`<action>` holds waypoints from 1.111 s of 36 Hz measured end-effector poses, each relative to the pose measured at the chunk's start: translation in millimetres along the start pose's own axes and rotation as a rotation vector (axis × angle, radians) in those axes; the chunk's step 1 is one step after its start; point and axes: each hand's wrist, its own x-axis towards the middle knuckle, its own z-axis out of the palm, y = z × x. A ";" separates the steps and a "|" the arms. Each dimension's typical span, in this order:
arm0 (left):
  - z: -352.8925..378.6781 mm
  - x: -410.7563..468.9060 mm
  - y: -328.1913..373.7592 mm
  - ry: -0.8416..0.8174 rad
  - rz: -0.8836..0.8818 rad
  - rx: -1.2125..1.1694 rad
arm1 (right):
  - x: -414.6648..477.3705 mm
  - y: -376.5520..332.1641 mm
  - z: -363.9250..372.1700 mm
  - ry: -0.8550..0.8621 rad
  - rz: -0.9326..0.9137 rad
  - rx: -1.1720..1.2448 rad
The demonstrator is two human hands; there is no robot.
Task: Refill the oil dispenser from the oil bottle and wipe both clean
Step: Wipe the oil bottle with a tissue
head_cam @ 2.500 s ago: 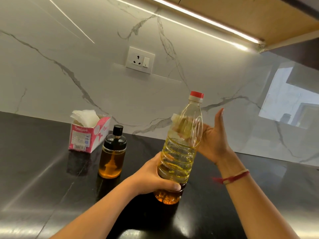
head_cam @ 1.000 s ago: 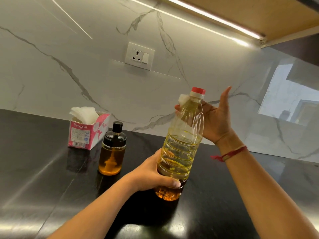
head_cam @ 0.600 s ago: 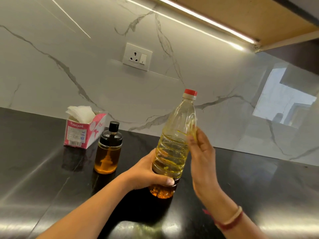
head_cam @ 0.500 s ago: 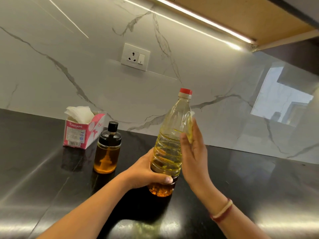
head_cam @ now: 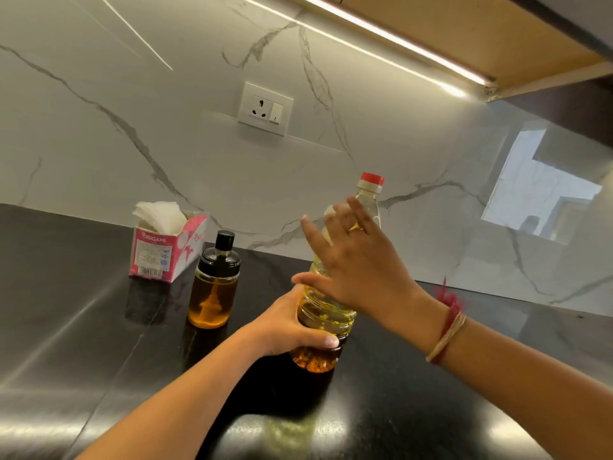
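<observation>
A clear plastic oil bottle point(head_cam: 326, 322) with a red cap stands upright on the black countertop point(head_cam: 76, 343), holding yellow oil. My left hand point(head_cam: 288, 330) grips its lower part. My right hand point(head_cam: 361, 270) lies flat across the bottle's front with fingers spread, pressing a white tissue point(head_cam: 328, 211) against the shoulder; only a corner of the tissue shows. The glass oil dispenser point(head_cam: 214, 287), with a black lid and amber oil, stands to the left of the bottle, apart from both hands.
A pink tissue box point(head_cam: 166, 250) with white tissues sticking out sits behind the dispenser near the marble wall. A wall socket point(head_cam: 265, 107) is above. A lit cabinet underside point(head_cam: 464, 34) hangs at the upper right.
My right hand came round from behind the bottle to its front and slid up across its upper body. My left hand kept its grip and the bottle stayed upright.
</observation>
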 end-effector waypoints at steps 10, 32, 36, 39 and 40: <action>-0.4 -0.2 -0.4 0.032 0.011 -0.031 | 25.6 21.3 -21.6 -0.010 -0.095 -0.038; -0.8 -0.7 -1.4 0.009 0.019 -0.022 | 4.7 6.5 -11.3 -0.027 -0.242 0.087; 0.4 0.9 -1.0 0.017 0.028 -0.048 | 11.5 18.9 -14.1 -0.013 -0.123 0.064; -0.4 -0.1 -2.1 0.012 0.034 -0.047 | 1.7 4.3 -10.8 -0.033 -0.228 0.071; -0.5 -0.2 -2.5 0.018 0.038 -0.035 | -1.2 0.1 -9.5 -0.030 -0.270 0.067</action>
